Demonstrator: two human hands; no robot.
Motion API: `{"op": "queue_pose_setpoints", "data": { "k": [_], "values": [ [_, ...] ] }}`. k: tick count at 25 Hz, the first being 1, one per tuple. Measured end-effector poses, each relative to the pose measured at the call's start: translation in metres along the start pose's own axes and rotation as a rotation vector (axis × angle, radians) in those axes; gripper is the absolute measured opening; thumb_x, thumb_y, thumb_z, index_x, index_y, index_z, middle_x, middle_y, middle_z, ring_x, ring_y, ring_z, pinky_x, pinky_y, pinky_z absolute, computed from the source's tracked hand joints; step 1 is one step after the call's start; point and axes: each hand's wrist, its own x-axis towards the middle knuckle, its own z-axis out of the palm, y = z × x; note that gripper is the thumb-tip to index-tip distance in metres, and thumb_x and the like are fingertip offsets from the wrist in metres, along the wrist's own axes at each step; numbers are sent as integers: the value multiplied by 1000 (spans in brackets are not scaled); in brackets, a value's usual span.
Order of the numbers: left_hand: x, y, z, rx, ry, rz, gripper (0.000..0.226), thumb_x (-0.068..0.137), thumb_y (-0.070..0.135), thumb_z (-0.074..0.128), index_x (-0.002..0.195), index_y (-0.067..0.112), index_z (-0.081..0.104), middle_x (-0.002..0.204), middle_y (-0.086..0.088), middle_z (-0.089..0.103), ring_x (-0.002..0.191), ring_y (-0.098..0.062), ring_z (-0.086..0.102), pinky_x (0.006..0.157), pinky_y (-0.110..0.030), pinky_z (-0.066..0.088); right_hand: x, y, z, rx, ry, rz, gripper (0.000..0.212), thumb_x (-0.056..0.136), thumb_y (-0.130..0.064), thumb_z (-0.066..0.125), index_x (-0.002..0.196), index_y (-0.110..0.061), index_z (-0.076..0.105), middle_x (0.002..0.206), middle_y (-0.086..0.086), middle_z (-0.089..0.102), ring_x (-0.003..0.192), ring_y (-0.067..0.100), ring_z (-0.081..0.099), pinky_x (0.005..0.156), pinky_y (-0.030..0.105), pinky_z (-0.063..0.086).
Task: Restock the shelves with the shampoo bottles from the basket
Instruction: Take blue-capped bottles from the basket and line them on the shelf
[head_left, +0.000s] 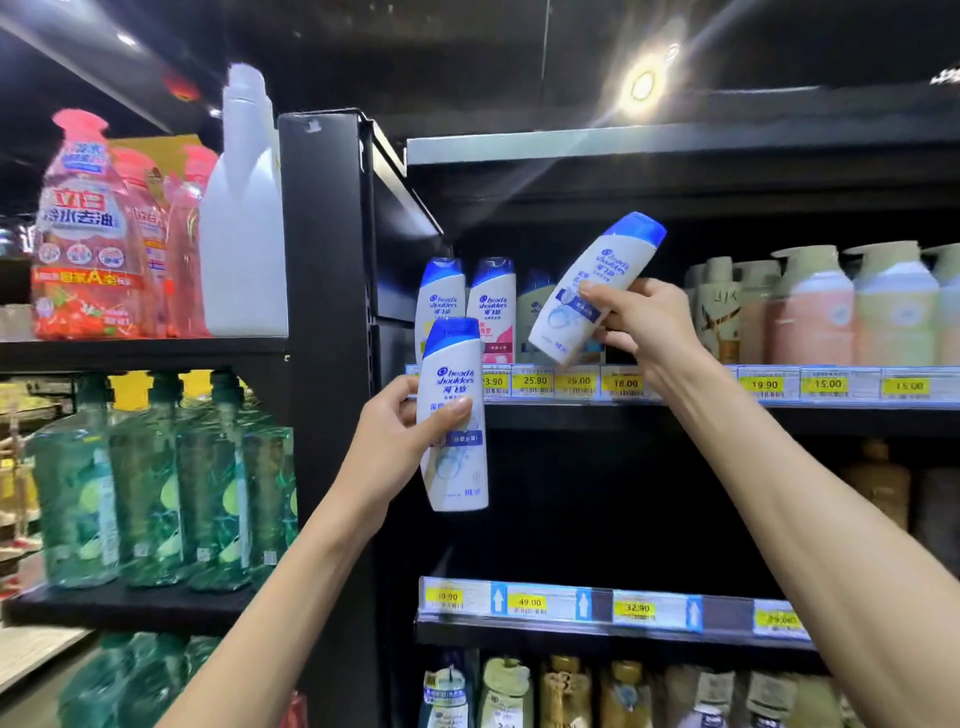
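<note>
Your forearms reach up from the bottom edge. Your left hand (395, 441) grips an upright Head & Shoulders bottle (457, 478), thumb across the label, fingers curled behind, in front of the price strip (675, 387). Your right hand (641, 322) holds a second bottle (597, 280) near its base, thumb on front, fingers wrapped behind. It tilts cap-right, just above the shelf edge.

Black metal shelving, dark ceiling, one bright spotlight (643, 85). Two shelved bottles (441, 291) of the same brand stand at the shelf's left end, one with a pink label. Yellow tags read 25.90, 18.00, 19.90, 15.00. The lower strip (530, 603) reads 49.00, 32.90.

Left bay: pink detergent bottles (83, 234) with Chinese lettering, a white jug (244, 223), green bottles (145, 483) below.
</note>
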Motion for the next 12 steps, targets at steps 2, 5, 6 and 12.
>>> {"op": "queue_pose_setpoints", "data": {
  "k": [2, 5, 6, 12],
  "values": [
    [4, 3, -1, 1, 4, -6, 38, 84, 29, 79, 112, 10, 63, 100, -1, 79, 90, -16, 76, 67, -19, 56, 11, -1, 5, -54, 10, -19, 38, 77, -13, 83, 108, -7, 63, 103, 8, 74, 85, 19, 76, 63, 31, 60],
    [6, 5, -3, 22, 17, -13, 39, 85, 30, 79, 113, 7, 63, 101, -2, 78, 92, -18, 76, 72, -27, 58, 27, 0, 8, -226, 11, -59, 40, 71, -16, 88, 103, -14, 65, 102, 4, 73, 90, 18, 74, 72, 38, 62],
    [6, 6, -3, 30, 19, -16, 40, 85, 30, 79, 113, 7, 62, 103, -2, 78, 93, -19, 76, 76, -31, 59, 31, 1, 8, -286, 2, -60, 39, 70, -16, 89, 101, -16, 65, 102, 3, 73, 91, 18, 73, 73, 37, 62],
    [4, 11, -9, 43, 31, -33, 43, 88, 29, 75, 120, 5, 60, 109, -4, 77, 100, -20, 74, 88, -40, 59, 41, 21, 12, -476, -162, 92, 27, 76, -11, 84, 97, -8, 67, 100, 10, 75, 78, 15, 74, 57, 28, 59]
  ]
}}
